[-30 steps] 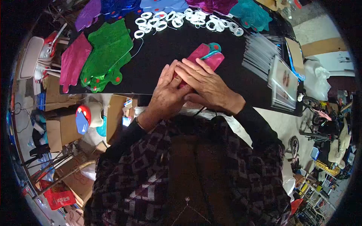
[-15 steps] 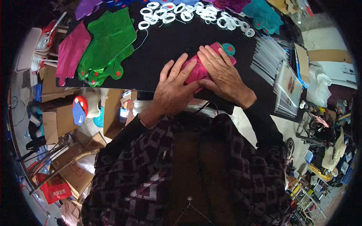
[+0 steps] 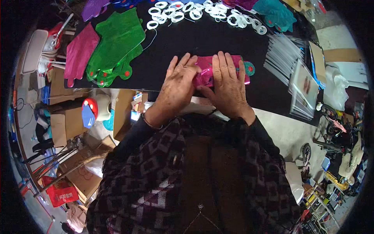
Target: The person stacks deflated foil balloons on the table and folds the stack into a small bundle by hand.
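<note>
A folded pink foil sheet [image 3: 205, 65], looking like a flat foil balloon, lies near the front edge of the black table. From its right end sticks out a round teal tab [image 3: 249, 68] with a red dot. My right hand [image 3: 229, 85] is laid flat over the middle of the foil, fingers stretched, thumb pointing left. At the foil's left end is my left hand [image 3: 177, 84], its fingers extended and slightly bent, the fingertips by the index touching the foil's edge. Part of the foil is hidden under both hands.
Green foil sheets [image 3: 119, 43] and a pink one [image 3: 80, 52] lie on the left. White ribbon rolls [image 3: 177, 16] line the back, beside teal foil [image 3: 274, 15]. To the right are white plastic sticks [image 3: 282, 56] and clear packets [image 3: 302, 89]. Cardboard boxes [image 3: 72, 124] stand on the floor.
The pink foil has turned from slanted to lying level along the table edge. My right hand has shifted down and left and points straighter forward; my left hand has moved slightly upward.
</note>
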Motion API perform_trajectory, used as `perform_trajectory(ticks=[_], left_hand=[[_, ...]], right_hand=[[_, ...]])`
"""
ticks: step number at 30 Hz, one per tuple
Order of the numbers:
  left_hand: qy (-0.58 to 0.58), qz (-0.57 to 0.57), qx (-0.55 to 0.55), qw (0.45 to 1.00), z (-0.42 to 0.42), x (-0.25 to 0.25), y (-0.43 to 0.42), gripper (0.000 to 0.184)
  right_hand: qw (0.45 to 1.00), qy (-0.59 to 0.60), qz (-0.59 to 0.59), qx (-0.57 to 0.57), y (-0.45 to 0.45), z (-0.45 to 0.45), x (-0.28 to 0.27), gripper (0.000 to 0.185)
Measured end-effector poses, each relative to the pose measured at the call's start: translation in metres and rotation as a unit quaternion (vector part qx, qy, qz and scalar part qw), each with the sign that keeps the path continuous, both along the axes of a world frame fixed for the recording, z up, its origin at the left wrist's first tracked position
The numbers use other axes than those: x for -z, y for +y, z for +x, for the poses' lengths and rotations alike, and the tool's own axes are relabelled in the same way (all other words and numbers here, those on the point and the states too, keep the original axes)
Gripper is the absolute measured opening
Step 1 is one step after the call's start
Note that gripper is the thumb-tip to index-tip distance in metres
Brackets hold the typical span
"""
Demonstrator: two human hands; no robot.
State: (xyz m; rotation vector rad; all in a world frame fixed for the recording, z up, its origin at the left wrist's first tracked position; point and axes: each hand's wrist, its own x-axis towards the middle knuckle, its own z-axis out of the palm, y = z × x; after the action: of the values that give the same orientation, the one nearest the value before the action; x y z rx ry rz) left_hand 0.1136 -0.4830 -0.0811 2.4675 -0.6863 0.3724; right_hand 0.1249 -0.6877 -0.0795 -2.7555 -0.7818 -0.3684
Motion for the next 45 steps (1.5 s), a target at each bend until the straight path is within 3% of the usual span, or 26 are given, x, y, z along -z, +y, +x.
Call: perform_trajectory(ticks=[5, 10, 15, 19, 24, 29, 35, 39, 45], left_hand=[[0.035, -0.027, -0.032, 0.999, -0.003, 0.000, -0.016, 0.042], [0.007, 0.053, -0.010, 0.998, -0.003, -0.010, -0.012, 0.043], [-0.046, 0.103, 0.035, 0.993, 0.008, -0.019, -0.002, 0.047], [-0.090, 0.206, 0.082, 0.971, 0.023, -0.045, 0.000, 0.046], [0.040, 0.209, 0.083, 0.974, 0.019, -0.046, -0.009, 0.046], [0.035, 0.159, 0.120, 0.979, 0.014, -0.040, -0.002, 0.051], [0.015, 0.119, 0.150, 0.981, 0.009, -0.033, 0.013, 0.063], [0.026, 0.129, 0.196, 0.972, 0.006, -0.034, 0.025, 0.080], [0.062, 0.146, 0.209, 0.965, 0.009, -0.038, 0.032, 0.092]], right_hand=[[1.000, -0.005, 0.002, 0.012, 0.001, -0.001, 0.003, 0.090], [1.000, -0.009, 0.008, 0.009, -0.006, -0.002, -0.005, 0.083], [0.994, 0.016, -0.105, 0.038, -0.021, -0.015, -0.030, 0.072], [0.992, 0.070, -0.070, 0.072, -0.027, -0.033, -0.034, 0.051], [0.994, 0.057, 0.057, 0.068, -0.043, -0.043, -0.035, 0.047], [0.964, 0.149, 0.220, 0.009, -0.066, -0.058, -0.030, 0.046], [0.972, 0.156, 0.158, -0.073, -0.078, -0.056, -0.041, 0.046], [0.993, 0.014, 0.023, -0.117, -0.079, -0.051, -0.034, 0.050], [0.977, -0.115, -0.020, -0.177, -0.061, -0.042, -0.004, 0.048]])
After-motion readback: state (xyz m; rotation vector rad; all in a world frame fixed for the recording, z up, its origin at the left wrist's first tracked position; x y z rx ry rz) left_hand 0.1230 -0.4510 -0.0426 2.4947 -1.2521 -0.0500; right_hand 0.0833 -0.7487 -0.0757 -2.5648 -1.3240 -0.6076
